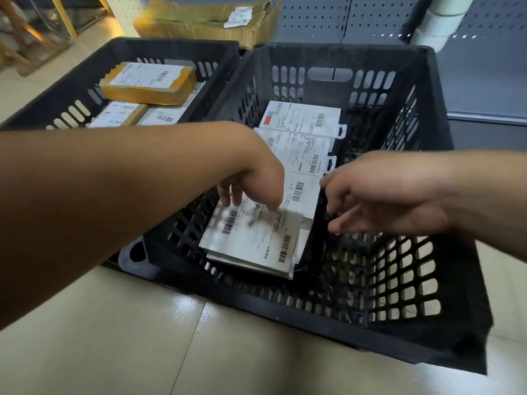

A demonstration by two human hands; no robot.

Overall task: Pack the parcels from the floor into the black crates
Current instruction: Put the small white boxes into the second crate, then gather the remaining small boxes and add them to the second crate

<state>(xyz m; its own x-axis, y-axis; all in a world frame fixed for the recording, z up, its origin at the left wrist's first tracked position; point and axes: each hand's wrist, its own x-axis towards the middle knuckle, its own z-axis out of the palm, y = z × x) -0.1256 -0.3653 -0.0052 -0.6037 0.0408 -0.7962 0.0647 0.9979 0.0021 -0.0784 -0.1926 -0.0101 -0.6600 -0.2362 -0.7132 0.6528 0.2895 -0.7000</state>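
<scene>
Packing is well advanced. The right-hand black slotted plastic crate [370, 280] holds a row of flat white labelled parcels [296, 155]; the left-hand black crate [71, 89] holds brown taped cardboard parcels [148, 84]. The left hand [253, 183], fingers loose, touches the nearest white parcel [253, 238]. The right hand [382, 198] hovers relaxed and empty. Parcels left on the floor: none visible.

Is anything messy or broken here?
A bit. The white parcels in the right crate lie overlapping and slightly crooked, the nearest one turned at an angle under the left hand. Behind the crates, the big cardboard box looks crumpled and torn along its top edge.
</scene>
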